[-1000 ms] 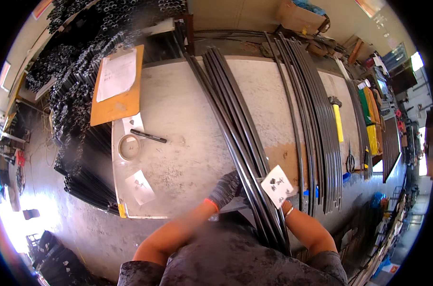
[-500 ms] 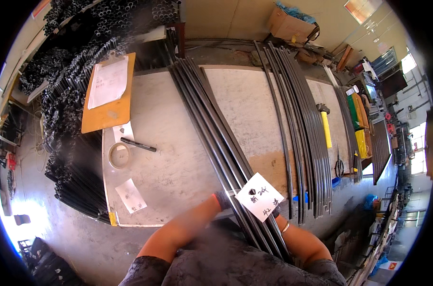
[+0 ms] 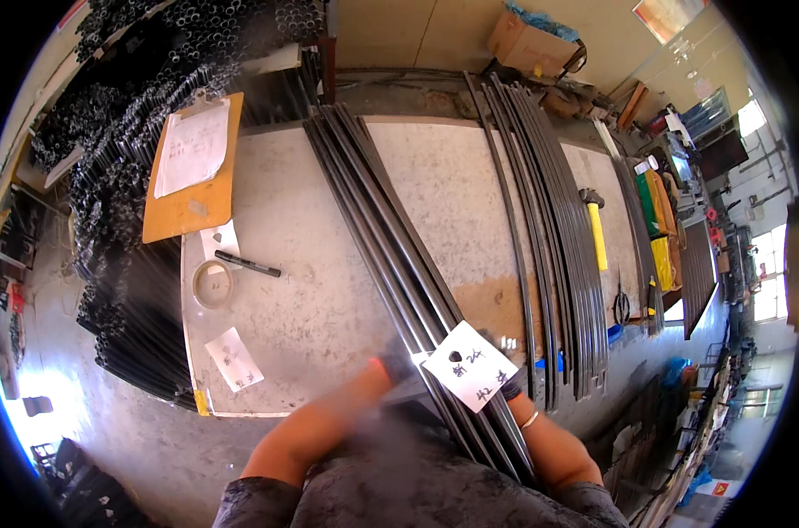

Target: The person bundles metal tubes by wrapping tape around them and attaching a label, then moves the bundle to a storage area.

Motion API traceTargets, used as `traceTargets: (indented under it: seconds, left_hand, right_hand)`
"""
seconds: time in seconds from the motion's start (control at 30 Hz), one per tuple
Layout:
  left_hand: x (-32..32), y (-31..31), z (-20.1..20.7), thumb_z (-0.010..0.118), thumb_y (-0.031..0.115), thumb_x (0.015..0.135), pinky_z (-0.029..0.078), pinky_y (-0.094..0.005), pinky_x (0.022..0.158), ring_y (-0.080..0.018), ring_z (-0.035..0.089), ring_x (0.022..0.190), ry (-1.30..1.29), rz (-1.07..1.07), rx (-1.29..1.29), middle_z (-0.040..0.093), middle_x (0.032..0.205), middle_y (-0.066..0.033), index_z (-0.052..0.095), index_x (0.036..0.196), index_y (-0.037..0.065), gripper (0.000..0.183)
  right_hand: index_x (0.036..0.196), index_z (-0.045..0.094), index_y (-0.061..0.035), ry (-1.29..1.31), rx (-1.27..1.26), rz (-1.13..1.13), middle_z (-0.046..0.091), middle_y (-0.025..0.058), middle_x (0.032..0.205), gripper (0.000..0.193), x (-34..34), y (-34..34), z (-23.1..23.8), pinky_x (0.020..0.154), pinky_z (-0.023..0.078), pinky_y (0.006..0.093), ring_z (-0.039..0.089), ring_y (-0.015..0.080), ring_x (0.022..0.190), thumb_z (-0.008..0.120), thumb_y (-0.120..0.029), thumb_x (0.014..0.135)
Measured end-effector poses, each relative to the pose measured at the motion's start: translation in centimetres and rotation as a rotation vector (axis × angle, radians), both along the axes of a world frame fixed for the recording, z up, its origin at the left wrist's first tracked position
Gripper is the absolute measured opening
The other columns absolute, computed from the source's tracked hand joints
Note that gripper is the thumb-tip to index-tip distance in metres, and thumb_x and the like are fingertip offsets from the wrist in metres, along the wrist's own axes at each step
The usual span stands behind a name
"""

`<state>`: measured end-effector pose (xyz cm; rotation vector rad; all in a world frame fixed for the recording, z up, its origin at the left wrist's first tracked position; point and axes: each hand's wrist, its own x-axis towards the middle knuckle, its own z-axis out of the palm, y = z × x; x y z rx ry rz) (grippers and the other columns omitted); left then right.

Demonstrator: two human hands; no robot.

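A bundle of long dark metal tubes (image 3: 389, 255) slants across the table, its near end against my body. A white paper label (image 3: 472, 368) with handwriting and a small dark shape lies on the tubes, with a pale strip of tape (image 3: 420, 358) at its left edge. My left hand (image 3: 398, 363), dark-gloved and blurred, is against the left side of the bundle by the tape. On the other side, my right hand (image 3: 510, 384), also dark-gloved with a bangle at the wrist, sits beside the label, which partly covers it. The fingers of both hands are hidden or smeared.
More tubes (image 3: 553, 246) lie in a row to the right, beside a yellow-handled hammer (image 3: 597, 231) and scissors (image 3: 622, 306). On the left are a clipboard (image 3: 191, 167), tape roll (image 3: 213, 284), black marker (image 3: 248, 263) and loose label (image 3: 234, 359). Tube stacks (image 3: 118, 189) stand beyond.
The view has shifted slightly, so most things sit a little further left. My left hand has moved slightly away from the tubes and blurred; the label stays on the bundle.
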<state>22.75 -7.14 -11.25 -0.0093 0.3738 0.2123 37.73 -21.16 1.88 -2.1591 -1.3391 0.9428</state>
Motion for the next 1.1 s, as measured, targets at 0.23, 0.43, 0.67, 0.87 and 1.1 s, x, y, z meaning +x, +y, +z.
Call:
traceTargets:
  seconds: [0.23,0.43,0.67,0.87,1.1]
  left_hand:
    - [-3.6,5.8,16.0,0.06,0.009,0.084,0.04,-0.0396,0.101,-0.0287,0.046,0.122,0.8,0.58,1.886,0.051,0.127,-0.0143,0.048,0.128,0.006,0.046]
    - [-0.9,6.7,15.0,0.063,0.023,0.076,0.024,-0.0471,0.11,-0.0315,0.036,0.131,0.689,0.146,2.548,0.048,0.134,-0.0116,0.054,0.124,0.011,0.05]
    - [2.3,7.6,15.8,0.059,0.032,0.079,0.009,-0.0583,0.109,-0.0283,0.025,0.138,0.388,-0.473,2.749,0.041,0.142,0.0034,0.063,0.113,0.037,0.035]
    - [3.3,6.2,17.5,0.074,0.037,0.066,0.008,-0.0681,0.105,-0.0356,0.014,0.141,0.56,-0.659,2.644,0.032,0.148,0.0006,0.061,0.119,0.037,0.055]
    - [3.4,6.1,19.3,0.07,0.036,0.07,0.014,-0.0697,0.103,-0.0366,0.017,0.139,0.481,-0.767,2.641,0.036,0.145,0.0009,0.061,0.119,0.029,0.05]
  right_hand:
    - [0.099,0.06,-0.002,-0.364,0.609,0.216,0.061,0.0146,0.095,0.016,-0.6,5.2,5.9,0.082,0.047,0.043,0.059,0.034,0.088,0.055,-0.001,0.084]
    - [0.093,0.062,-0.0027,-0.581,0.679,0.374,0.062,0.0147,0.091,0.019,-2.0,6.4,4.7,0.082,0.047,0.0453,0.058,0.0352,0.089,0.064,-0.008,0.075]
    - [0.089,0.063,-0.0039,-0.47,0.654,0.278,0.063,0.0154,0.091,0.014,-2.5,7.2,4.8,0.076,0.05,0.0431,0.06,0.0349,0.085,0.062,-0.005,0.075]
    - [0.087,0.061,-0.0067,-0.534,0.578,0.304,0.062,0.0132,0.093,0.016,-2.1,7.4,5.9,0.069,0.05,0.0413,0.061,0.0307,0.081,0.065,-0.01,0.071]
    - [0.095,0.06,-0.0029,-0.332,0.488,0.186,0.062,0.0136,0.094,0.019,-2.7,6.6,6.4,0.073,0.051,0.0379,0.062,0.0302,0.083,0.065,-0.007,0.077]
